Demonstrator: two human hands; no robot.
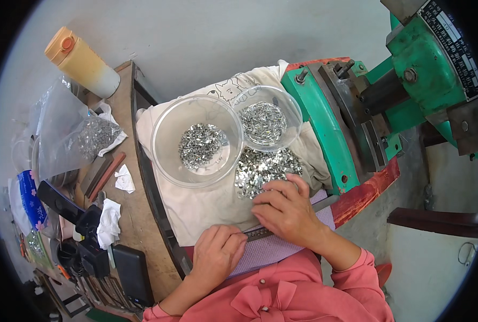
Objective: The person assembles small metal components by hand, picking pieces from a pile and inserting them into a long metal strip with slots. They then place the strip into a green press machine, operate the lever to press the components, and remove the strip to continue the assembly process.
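My left hand [216, 256] is curled with its fingertips together at the near end of a narrow dark metal bar [260, 233], which has a row of small pieces or notches along it. My right hand [286, 210] lies over the bar, its fingers bent and close together beside a loose heap of small shiny metal pieces [263, 170]; whatever is between its fingertips is hidden. Beyond the heap stand a larger clear round tub [161, 153] partly filled with small metal pieces and a smaller clear tub [294, 115] holding slender metal pins.
A green press [325, 137] stands to the right on a red-edged surface. Light cloth [188, 209] lies under the tubs. On the wooden table [137, 214] at left are a yellow bottle [83, 61], a plastic bag [62, 134], crumpled tissue [109, 222] and a black power bank [132, 273].
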